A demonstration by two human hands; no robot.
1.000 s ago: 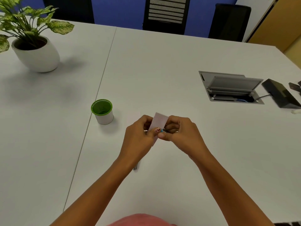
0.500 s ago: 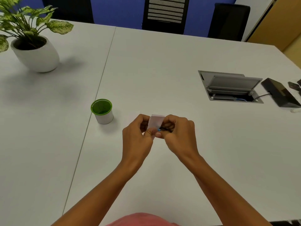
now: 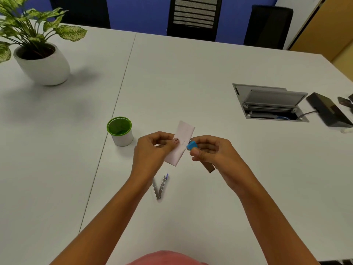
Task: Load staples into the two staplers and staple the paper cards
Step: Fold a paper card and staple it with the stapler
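Drawn right, off the card (image 3: 181, 142) pinched in the left hand (image 3: 150, 152), the stapler (image 3: 191, 145) gripped by the right hand (image 3: 214, 153) likely needs realigning mid-stapling.

Bright, even overhead light; soft shadows beside pot (image 3: 44, 67); wide-angle bowing at edges.

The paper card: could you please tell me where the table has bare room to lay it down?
Bare table lies between the green cup and the cable hatch, and between the cup and the plant pot. Crowded near the open stapler.
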